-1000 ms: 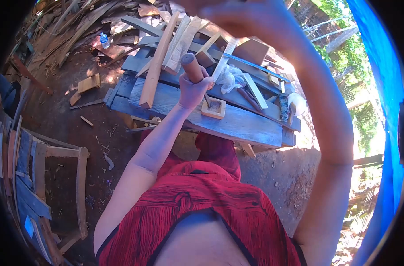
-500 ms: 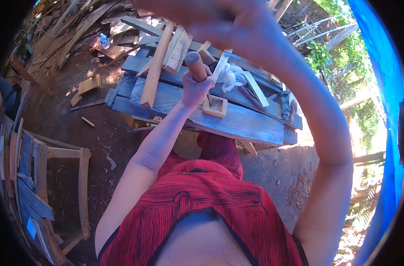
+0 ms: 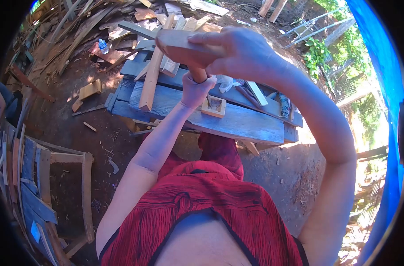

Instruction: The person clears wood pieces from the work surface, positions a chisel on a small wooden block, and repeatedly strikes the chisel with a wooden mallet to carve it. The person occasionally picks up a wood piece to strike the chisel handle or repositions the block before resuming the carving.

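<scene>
My left hand [image 3: 196, 91] is closed round the wooden handle of a chisel [image 3: 199, 74], its blade pointing down into a small square wooden block [image 3: 214, 107] with a hollow in its middle. The block lies on the blue-grey plank bench [image 3: 250, 123]. Over the chisel's handle, my right hand [image 3: 239, 49] grips a wooden block used as a mallet [image 3: 184, 46]. The mallet hides the top of the handle; whether the two touch is hard to tell.
A long wooden bar [image 3: 151, 84] lies across the bench's left part. Behind the chisel are a crumpled plastic bag [image 3: 226, 84] and a pale strip [image 3: 257, 93]. A bottle [image 3: 103, 46] stands back left, and a wooden frame [image 3: 87, 195] is at the left.
My right hand has come down from the top edge, bringing the mallet into view over the chisel's handle. My left hand and the chisel have stayed almost in place.
</scene>
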A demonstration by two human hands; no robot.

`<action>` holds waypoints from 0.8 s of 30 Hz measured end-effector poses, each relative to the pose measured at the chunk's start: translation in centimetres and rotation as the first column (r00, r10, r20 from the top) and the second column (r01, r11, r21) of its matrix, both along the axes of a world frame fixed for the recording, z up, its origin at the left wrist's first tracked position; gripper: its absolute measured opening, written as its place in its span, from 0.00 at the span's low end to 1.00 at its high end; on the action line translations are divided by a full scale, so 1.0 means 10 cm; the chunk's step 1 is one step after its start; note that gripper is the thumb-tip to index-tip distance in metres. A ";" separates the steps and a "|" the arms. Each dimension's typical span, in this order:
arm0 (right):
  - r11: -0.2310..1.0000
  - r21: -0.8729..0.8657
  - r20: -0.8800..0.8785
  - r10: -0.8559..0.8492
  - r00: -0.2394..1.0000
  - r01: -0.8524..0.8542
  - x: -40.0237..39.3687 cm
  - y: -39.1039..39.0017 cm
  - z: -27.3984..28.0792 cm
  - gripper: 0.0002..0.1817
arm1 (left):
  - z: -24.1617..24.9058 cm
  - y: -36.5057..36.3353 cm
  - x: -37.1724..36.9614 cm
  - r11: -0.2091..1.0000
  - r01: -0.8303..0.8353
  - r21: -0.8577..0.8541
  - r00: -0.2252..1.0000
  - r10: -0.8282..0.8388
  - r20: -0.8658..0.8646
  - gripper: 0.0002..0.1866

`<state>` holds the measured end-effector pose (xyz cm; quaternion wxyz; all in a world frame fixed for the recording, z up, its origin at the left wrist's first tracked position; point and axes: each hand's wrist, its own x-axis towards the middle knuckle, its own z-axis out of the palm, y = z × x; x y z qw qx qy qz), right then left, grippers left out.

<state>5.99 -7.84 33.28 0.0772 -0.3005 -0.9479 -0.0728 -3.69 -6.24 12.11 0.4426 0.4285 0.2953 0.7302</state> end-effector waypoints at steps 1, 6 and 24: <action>1.000 0.000 -0.002 -0.005 1.000 0.005 0.05 0.03 -0.01 0.30 | 0.00 0.00 -0.02 1.000 0.016 0.015 1.000 -0.016 -0.027 0.06; 0.809 -0.586 -0.546 -0.345 0.764 -0.054 0.57 0.13 -0.32 0.37 | 0.04 -0.03 -0.07 0.998 0.033 0.048 0.999 -0.034 0.021 0.07; 0.728 -0.524 -0.286 -0.640 0.713 0.443 1.54 -0.67 -2.38 0.35 | 0.10 -0.03 0.22 0.988 0.156 -0.001 0.971 -0.154 -0.185 0.09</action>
